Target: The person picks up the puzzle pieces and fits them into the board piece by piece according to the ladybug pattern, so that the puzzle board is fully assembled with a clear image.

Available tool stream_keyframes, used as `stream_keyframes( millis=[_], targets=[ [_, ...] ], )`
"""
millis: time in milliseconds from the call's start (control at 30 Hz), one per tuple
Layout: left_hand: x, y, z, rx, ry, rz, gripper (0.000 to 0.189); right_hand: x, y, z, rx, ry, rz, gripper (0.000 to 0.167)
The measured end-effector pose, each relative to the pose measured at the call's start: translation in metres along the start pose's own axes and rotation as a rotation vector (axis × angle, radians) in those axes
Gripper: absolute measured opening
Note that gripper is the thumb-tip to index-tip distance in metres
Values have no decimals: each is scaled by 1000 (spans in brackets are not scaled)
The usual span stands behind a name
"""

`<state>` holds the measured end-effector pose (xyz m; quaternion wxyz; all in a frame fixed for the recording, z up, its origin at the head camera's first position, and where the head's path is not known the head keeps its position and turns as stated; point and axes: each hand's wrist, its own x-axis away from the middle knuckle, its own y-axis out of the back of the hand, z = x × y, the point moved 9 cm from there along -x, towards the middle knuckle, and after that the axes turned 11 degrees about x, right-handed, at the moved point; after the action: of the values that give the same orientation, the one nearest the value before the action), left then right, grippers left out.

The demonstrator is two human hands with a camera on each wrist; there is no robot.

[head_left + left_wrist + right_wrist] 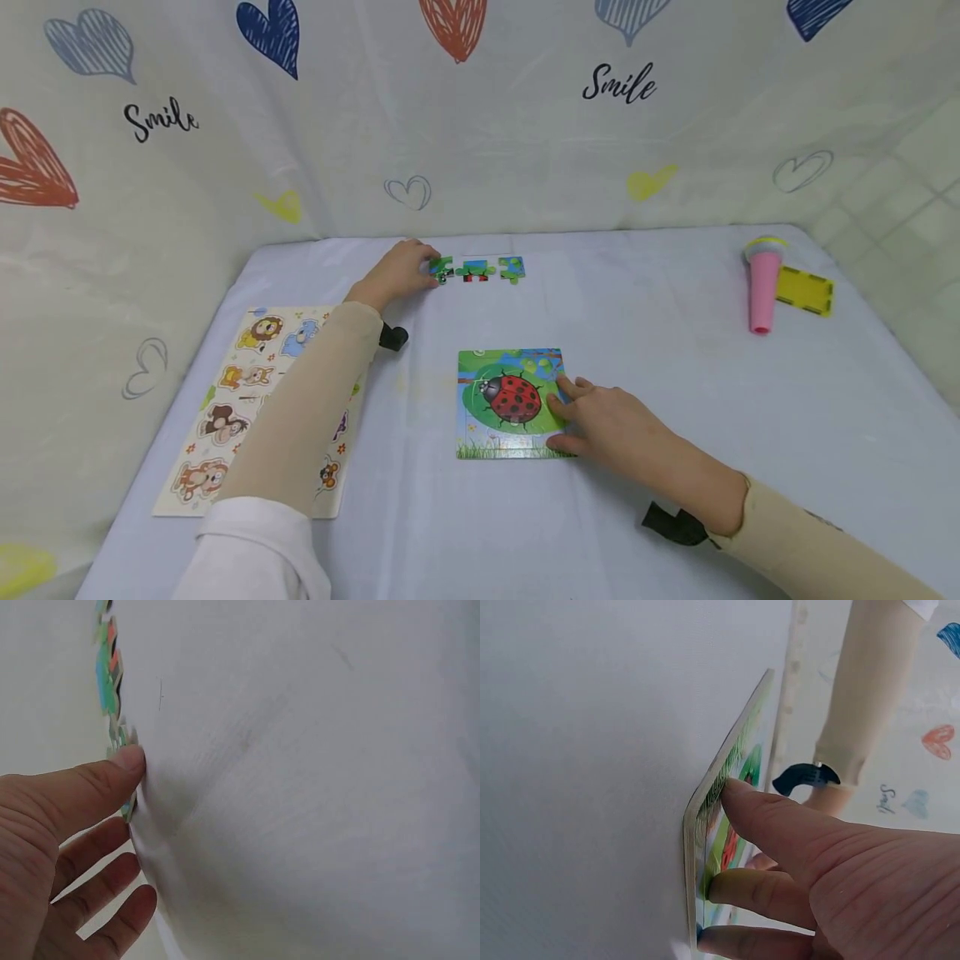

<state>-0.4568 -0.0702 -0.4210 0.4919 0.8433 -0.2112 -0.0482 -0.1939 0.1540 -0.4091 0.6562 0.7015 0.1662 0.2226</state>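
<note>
My left hand (pixel 397 272) reaches to the far side of the table and pinches the leftmost puzzle piece (pixel 442 266) between thumb and fingers. Beside it in a row lie a middle piece (pixel 476 267) with red at its bottom edge and a right piece (pixel 512 266) in green and blue. In the left wrist view the thumb (pixel 129 759) overlaps the pinched piece. Nearer me is a square ladybug puzzle (pixel 513 402) lying flat. My right hand (pixel 617 427) rests on its right side with fingers extended, fingertips on the surface in the right wrist view.
Under my left forearm lies an animal picture board (pixel 225 450). At the far right stand out a pink toy microphone (pixel 764 287) and a yellow rectangular piece (pixel 806 290) beside it. A patterned curtain (pixel 517 150) hangs along the table's back edge.
</note>
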Motion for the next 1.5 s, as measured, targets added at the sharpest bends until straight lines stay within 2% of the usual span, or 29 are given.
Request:
stream_keyframes(
  millis=[200, 433, 600, 800, 933, 1033, 1167, 1300, 1500],
  targets=[
    [0, 0, 0, 4, -10, -9, 48, 0, -1, 0, 14, 3, -5, 52],
    [-1, -1, -9, 17, -64, -18, 40, -1, -2, 0, 13, 0, 2, 52],
    [5, -3, -16, 28, -35, -13, 38, -1, -1, 0, 4, -1, 0, 52],
    [20, -7, -28, 68, -23, 0, 32, -1, -2, 0, -1, -11, 18, 54],
    [31, -10, -35, 41, -46, 9, 29, 0, -2, 0, -1, -15, 20, 55],
    [41, -16, -44, 27, -70, 49, 29, 0, -1, 0, -1, -19, 21, 55],
    [59, -31, -59, 24, -125, 94, 26, 0, 0, 1, 4, -17, 18, 55],
    [80, -46, -74, 18, -206, 123, 21, 1, 1, 1, 3, -14, 6, 55],
    [105, -58, -91, 15, -290, 139, 18, 1, 1, 2, -2, -12, -5, 55]
  ],
)
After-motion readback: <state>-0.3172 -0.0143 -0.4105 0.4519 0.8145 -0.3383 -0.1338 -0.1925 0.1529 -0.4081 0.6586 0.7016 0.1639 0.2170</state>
